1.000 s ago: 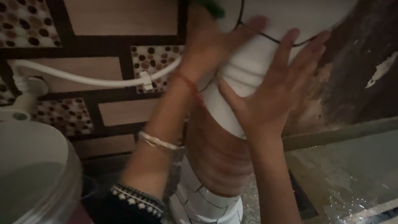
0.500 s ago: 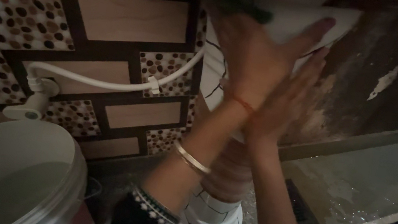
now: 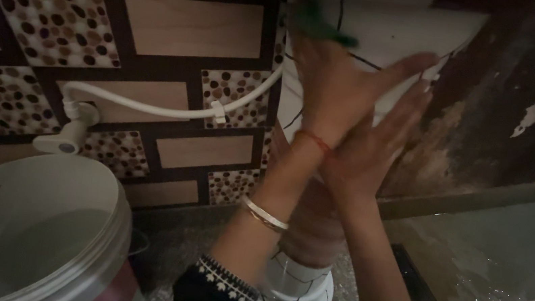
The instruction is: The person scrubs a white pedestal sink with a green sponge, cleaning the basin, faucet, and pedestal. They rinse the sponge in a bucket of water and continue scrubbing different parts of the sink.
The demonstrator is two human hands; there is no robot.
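Note:
A white pedestal basin with dark crack-like lines stands against the wall; its column has a brownish stained band in the middle. My left hand, with a red thread and a bangle on the wrist, presses a green scrubber against the underside of the bowl. My right hand lies flat and open on the column just below the bowl, crossed behind my left wrist. The bowl's top is out of frame.
A large white bucket stands at lower left under a white tap, with a white hose running along the patterned tile wall. A dark floor drain, wet floor and a peeling dark wall lie right.
My left hand has swept from the column's left side up and right across the bowl's underside with the scrubber. My right hand has stayed flat on the column, now under my left wrist.

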